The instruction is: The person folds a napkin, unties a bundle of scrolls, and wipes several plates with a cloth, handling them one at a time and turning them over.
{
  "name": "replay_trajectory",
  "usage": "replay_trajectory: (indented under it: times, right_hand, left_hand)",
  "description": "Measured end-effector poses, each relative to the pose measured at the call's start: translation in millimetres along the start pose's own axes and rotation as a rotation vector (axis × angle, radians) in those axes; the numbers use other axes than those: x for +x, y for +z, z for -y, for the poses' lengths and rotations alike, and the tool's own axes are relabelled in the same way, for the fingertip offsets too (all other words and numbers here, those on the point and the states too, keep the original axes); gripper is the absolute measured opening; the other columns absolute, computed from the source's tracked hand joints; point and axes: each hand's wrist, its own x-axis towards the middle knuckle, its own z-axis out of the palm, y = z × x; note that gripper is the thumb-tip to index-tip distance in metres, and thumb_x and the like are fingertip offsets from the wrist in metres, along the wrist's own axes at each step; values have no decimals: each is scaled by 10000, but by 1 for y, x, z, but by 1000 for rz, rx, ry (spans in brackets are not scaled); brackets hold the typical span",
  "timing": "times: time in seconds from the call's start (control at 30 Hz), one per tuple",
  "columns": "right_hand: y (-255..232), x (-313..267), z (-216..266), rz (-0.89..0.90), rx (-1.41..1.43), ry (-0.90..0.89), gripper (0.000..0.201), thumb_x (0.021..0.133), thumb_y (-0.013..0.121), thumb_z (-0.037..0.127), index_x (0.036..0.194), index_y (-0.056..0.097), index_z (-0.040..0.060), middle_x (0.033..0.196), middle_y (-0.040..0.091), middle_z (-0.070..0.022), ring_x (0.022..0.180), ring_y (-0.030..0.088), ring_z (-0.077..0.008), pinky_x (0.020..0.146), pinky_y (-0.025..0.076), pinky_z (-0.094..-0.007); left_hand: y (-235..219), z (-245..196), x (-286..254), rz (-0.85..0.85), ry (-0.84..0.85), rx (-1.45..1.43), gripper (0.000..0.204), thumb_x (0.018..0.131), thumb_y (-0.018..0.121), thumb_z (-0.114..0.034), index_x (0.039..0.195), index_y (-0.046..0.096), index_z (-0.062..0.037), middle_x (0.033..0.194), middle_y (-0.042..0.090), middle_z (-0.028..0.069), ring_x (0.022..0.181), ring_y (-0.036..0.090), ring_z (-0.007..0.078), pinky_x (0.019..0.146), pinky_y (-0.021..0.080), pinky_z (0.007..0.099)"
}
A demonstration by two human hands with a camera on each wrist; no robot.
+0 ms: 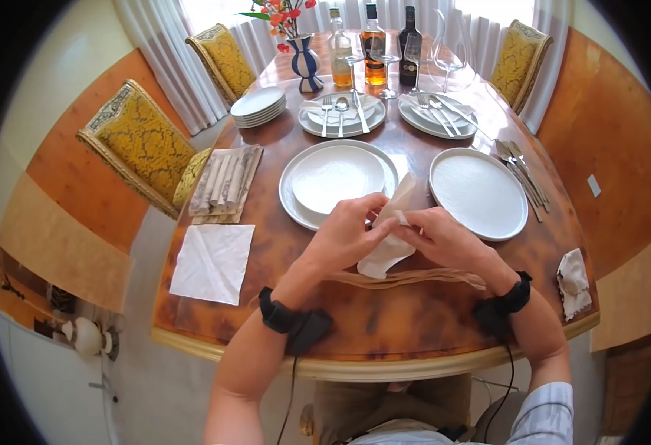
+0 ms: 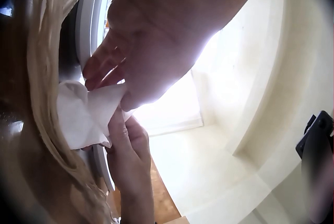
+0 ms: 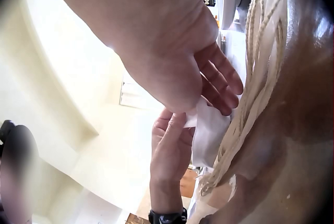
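Note:
A white cloth napkin (image 1: 386,256) is gathered at its middle between both hands, over the near part of the table. My left hand (image 1: 347,233) pinches it from the left, thumb and fingers at the gathered waist. From the right, my right hand (image 1: 444,239) pinches the same narrow part, with its other fingers (image 3: 222,80) loosely bent beside the cloth. Below the napkin lies a bundle of pale raffia-like strands (image 2: 44,73) on the tabletop. A small plate (image 1: 338,178) on a larger plate (image 1: 290,194) sits just beyond the hands, and a single plate (image 1: 477,194) stands to the right.
A flat white napkin (image 1: 212,263) and a pile of rolled napkins (image 1: 225,182) lie left, a crumpled cloth (image 1: 574,285) and cutlery (image 1: 522,174) right. Farther back are stacked plates (image 1: 258,105), two place settings, tall glasses, bottles (image 1: 374,48) and a vase (image 1: 307,65).

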Motion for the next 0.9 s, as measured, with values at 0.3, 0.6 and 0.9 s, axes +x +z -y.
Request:
replay_trajectory:
  times: [0.3,0.6,0.9]
  right_hand:
    - [5,0,-4,-7,-67,-44,271,1021,625,230,903,638,-13,769,635,-233,746,622,-441,667,466,-509]
    - [13,-1,-3,-100,9,-143,236,1006,660,198,922,618,-19,840,650,-214,793,618,-419,696,470,-481]
    - [13,-1,-5,-93,-1,-151,209,1000,665,181,956,627,-20,858,651,-213,807,624,-409,707,477,-477]
  left_hand:
    - [-6,-9,-2,95,-25,150,364,957,756,-239,1156,672,54,879,715,125,689,628,130,629,529,317]
    - [-3,-2,-2,24,22,103,382,912,767,-223,1119,659,79,793,662,246,681,639,337,668,514,422]
    - [-5,-5,-2,55,14,149,348,938,741,-197,1146,668,72,829,688,180,668,616,212,641,520,357]
